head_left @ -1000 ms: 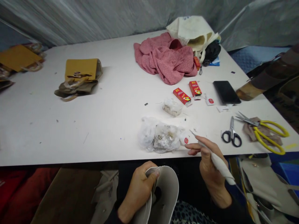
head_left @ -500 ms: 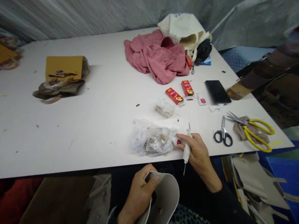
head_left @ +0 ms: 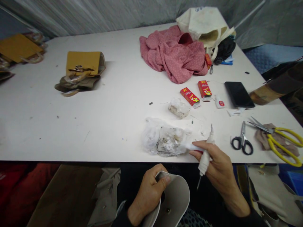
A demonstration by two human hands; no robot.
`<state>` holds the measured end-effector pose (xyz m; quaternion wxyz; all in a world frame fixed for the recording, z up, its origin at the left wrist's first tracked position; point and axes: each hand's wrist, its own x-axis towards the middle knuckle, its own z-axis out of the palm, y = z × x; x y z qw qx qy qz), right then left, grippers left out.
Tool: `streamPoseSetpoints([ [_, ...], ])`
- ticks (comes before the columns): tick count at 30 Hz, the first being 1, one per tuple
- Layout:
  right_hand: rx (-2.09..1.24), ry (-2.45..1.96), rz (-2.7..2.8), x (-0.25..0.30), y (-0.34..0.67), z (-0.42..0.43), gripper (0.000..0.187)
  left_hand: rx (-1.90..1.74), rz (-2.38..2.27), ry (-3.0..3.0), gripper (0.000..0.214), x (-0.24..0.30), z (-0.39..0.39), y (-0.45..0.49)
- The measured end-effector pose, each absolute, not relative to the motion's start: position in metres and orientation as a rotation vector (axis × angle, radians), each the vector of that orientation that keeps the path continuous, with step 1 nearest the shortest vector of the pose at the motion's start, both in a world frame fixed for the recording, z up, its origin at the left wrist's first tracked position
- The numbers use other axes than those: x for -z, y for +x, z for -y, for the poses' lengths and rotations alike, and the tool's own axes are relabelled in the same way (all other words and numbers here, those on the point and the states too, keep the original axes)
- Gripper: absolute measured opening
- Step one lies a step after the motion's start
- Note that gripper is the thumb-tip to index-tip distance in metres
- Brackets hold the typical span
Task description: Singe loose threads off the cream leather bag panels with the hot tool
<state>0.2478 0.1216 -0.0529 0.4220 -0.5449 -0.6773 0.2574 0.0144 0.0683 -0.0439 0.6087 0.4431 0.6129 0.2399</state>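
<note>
My left hand [head_left: 148, 194] is closed on the edge of a curved pale grey leather piece [head_left: 176, 201] held below the table's front edge. My right hand [head_left: 219, 165] grips a white wrapped pointed tool [head_left: 205, 154], held nearly upright with a thin metal tip pointing down. Its fingertips also pinch a small white glue tube [head_left: 193, 147] with a red mark, at the table's front edge. Just left of that hand lies a crumpled clear plastic bag [head_left: 165, 140] with dirty white scraps.
On the white table [head_left: 113, 104]: black scissors [head_left: 241, 142], yellow-handled shears [head_left: 281, 138] on a brown scrap, two red boxes [head_left: 196, 93], a black phone [head_left: 239, 94], pink cloth [head_left: 175, 55], a cream tote [head_left: 205, 26], a mustard bag [head_left: 81, 71]. Grey leather pieces [head_left: 272, 192] lie low right.
My right hand turned the white tool from slanting across the hand to nearly upright, tip down, and now pinches the small glue tube. The left hand keeps its hold on the leather.
</note>
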Motion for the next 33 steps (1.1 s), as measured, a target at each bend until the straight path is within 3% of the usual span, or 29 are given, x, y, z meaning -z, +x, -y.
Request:
streamPoseSetpoints([
  [13,-0.535,-1.287,1.933,0.044,0.227,-0.116,0.023,-0.578,-1.393,0.997,0.028,0.045,-0.067,0.009],
  [21,-0.312,-1.196,2.1,0.037,0.227,-0.116,0.039,-0.594,-1.385,0.972,0.031,0.045,-0.068,0.005],
  [33,-0.201,-1.2,2.184,0.024,0.222,-0.119,0.033,-0.619,-1.364,0.963,0.032,0.05,-0.065,0.003],
])
